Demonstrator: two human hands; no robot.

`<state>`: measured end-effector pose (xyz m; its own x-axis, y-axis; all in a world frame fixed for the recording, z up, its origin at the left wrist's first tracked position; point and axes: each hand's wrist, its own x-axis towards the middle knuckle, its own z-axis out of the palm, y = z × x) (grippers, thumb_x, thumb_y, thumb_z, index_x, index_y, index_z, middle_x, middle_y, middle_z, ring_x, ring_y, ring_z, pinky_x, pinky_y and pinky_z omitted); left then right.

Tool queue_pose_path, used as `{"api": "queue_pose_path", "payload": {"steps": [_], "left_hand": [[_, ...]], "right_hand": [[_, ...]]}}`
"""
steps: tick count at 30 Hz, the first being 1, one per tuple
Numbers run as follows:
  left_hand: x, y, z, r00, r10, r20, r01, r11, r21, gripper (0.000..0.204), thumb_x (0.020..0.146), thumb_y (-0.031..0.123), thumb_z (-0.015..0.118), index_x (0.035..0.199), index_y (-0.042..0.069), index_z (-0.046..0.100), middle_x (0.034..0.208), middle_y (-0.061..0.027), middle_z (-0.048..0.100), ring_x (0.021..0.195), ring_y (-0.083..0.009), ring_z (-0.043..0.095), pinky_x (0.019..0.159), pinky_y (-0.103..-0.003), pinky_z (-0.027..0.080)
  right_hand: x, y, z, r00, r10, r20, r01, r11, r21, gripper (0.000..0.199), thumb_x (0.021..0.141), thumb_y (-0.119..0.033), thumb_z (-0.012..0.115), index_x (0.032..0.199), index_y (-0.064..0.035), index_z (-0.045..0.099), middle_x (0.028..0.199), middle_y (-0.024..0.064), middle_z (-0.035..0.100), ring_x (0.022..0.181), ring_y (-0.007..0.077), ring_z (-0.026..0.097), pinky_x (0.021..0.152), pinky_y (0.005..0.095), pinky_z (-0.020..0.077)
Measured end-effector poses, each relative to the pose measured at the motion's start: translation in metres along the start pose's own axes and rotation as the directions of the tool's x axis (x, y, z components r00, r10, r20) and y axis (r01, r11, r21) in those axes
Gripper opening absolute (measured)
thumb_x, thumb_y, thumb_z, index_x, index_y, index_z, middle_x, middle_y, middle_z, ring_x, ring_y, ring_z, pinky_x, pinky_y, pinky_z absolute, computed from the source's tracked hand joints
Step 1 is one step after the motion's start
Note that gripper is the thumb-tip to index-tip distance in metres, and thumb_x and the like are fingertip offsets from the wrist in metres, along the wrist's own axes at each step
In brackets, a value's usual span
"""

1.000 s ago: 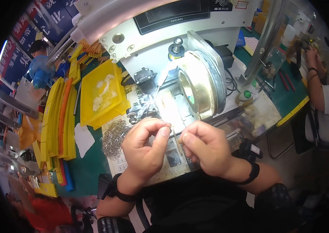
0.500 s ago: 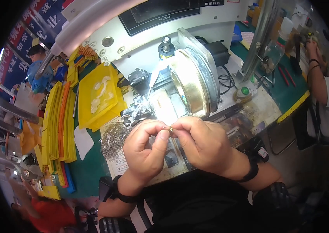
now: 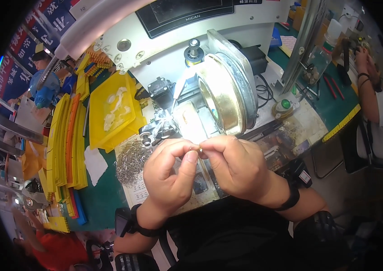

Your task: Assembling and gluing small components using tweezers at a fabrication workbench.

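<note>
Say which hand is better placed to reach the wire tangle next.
Left, likely: the left hand appears right beside the wire tangle, the right hand farther off. Both pinch a small piece.

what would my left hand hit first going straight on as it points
Probably the right hand, with the small gold-coloured piece between the two; exact depth there is unclear.

Head-height fisheye view (left lens), downward, close above the workbench
</note>
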<state>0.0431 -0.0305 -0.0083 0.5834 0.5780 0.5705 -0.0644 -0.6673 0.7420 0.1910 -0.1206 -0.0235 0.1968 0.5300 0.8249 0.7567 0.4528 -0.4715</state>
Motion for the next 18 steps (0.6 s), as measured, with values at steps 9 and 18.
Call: {"api": "queue_pose_path", "payload": {"steps": [9, 18], "left_hand": [[0.002, -0.001, 0.001, 0.999, 0.04, 0.011, -0.041, 0.997, 0.064, 0.005, 0.091, -0.001, 0.066, 0.096, -0.002, 0.068, 0.089, -0.0133, 0.07, 0.079, -0.0245, 0.067, 0.074, -0.032, 0.053], [-0.006, -0.009, 0.002, 0.999, -0.047, -0.001, 0.047, 0.995, 0.093, 0.003, 0.092, 0.0, 0.063, 0.092, -0.002, 0.066, 0.087, -0.0151, 0.068, 0.079, -0.0274, 0.066, 0.074, -0.034, 0.052]], "right_hand": [[-0.004, 0.004, 0.003, 0.999, -0.029, -0.014, 0.029, 0.999, -0.035, 0.02, 0.085, 0.003, 0.07, 0.105, 0.0016, 0.066, 0.09, 0.0114, 0.071, 0.07, 0.0266, 0.071, 0.06, 0.0348, 0.0558], [-0.031, 0.012, -0.065, 0.985, 0.037, 0.17, -0.048, 0.997, 0.06, 0.031, 0.087, 0.002, 0.072, 0.118, 0.0031, 0.065, 0.085, 0.0126, 0.07, 0.065, 0.0223, 0.069, 0.058, 0.0324, 0.0545]]}}
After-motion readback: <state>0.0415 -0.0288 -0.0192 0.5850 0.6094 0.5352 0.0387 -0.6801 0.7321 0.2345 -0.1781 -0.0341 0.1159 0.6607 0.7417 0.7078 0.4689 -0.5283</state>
